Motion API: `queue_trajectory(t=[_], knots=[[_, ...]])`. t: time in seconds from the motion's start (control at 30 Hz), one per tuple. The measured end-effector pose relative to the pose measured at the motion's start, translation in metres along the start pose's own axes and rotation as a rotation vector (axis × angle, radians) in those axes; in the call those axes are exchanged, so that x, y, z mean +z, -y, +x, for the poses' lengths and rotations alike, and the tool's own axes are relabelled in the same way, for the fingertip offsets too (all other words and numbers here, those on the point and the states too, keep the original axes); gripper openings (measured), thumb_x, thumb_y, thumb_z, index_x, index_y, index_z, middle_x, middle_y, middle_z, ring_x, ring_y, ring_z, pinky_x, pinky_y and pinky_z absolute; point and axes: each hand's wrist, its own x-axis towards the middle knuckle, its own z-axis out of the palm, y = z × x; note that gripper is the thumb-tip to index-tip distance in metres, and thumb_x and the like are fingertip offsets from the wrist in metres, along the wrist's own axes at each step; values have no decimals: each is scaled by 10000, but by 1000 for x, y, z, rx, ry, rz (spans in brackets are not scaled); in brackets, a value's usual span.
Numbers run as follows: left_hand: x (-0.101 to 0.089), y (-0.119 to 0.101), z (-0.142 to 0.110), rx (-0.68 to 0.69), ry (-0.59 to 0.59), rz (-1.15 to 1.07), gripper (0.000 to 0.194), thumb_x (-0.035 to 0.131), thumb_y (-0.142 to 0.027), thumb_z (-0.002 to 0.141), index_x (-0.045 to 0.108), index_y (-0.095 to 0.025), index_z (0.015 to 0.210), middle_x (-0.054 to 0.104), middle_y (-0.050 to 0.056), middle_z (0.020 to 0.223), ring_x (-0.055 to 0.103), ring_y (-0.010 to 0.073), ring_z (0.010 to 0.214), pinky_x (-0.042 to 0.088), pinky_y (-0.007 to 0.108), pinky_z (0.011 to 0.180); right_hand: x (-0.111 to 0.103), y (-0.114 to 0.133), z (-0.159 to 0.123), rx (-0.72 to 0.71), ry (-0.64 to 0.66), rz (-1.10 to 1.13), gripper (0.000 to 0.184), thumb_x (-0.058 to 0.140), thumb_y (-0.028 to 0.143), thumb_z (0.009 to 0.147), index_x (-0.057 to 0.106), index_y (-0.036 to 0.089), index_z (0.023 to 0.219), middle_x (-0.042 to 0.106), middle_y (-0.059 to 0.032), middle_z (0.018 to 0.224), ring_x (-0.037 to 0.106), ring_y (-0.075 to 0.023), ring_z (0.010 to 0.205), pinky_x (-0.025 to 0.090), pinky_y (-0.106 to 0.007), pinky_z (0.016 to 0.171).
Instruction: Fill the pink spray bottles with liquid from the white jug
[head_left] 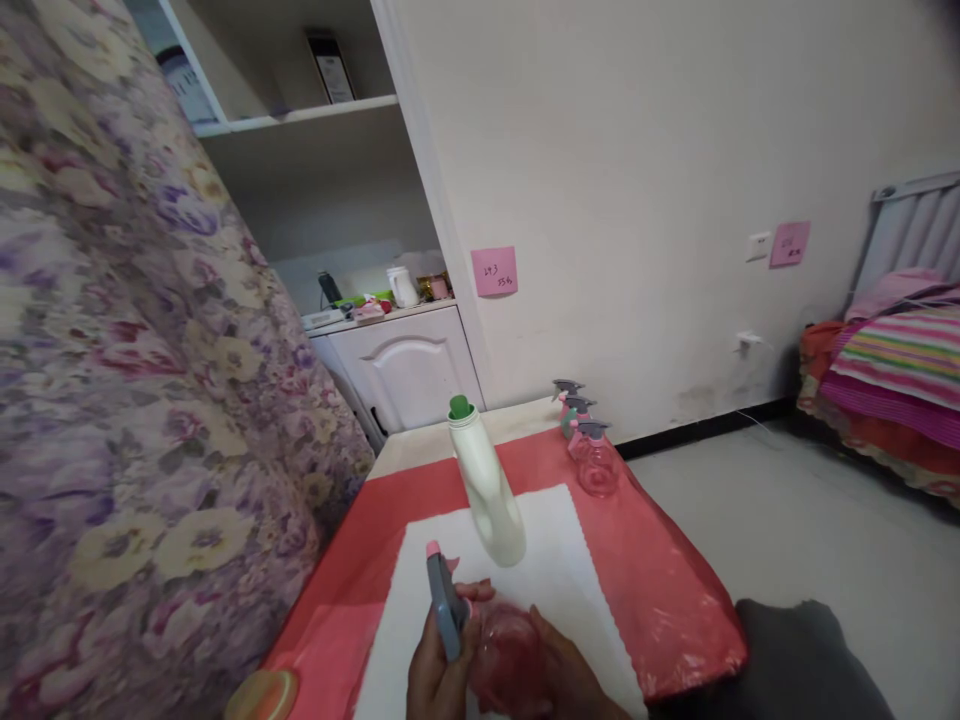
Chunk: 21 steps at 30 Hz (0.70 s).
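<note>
A pink see-through spray bottle (510, 650) lies tilted between my hands, its grey trigger head (444, 605) with a pink nozzle pointing up and left. My left hand (436, 668) is closed around the head and neck. On the right side of the round body, my right hand (571, 672) grips with its fingers wrapped about it. Just beyond my hands stands a tall pale-green jug (489, 490) with a green piece in its mouth. Both are over a white cloth (405, 590).
Several similar spray bottles (598, 468) stand in a row at the table's back right. Red plastic (675, 590) covers most of the table. A yellowish round lid (264, 694) is at the front left. A floral curtain (187, 400) hangs along the left side.
</note>
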Motion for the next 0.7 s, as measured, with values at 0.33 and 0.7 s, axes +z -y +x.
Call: queue_trajectory(t=[0.33,0.7], knots=[[0,3,-2,26,40,-17,325,702,-494,741,708,-219,914,755,66,970,645,318,1074,391,437,1077,-1,-5,4,-14,35,-107,760,486,829,712,698,139,949,669,-53,609,435,-78,397,270,-172,387],[-1,15,-1,-58,79,-82,457,701,-487,750,675,-229,1126,746,87,1133,626,303,1147,440,393,1023,2,-11,6,-77,-93,-201,750,421,795,779,642,204,1184,724,-89,841,567,-121,502,344,-190,408]])
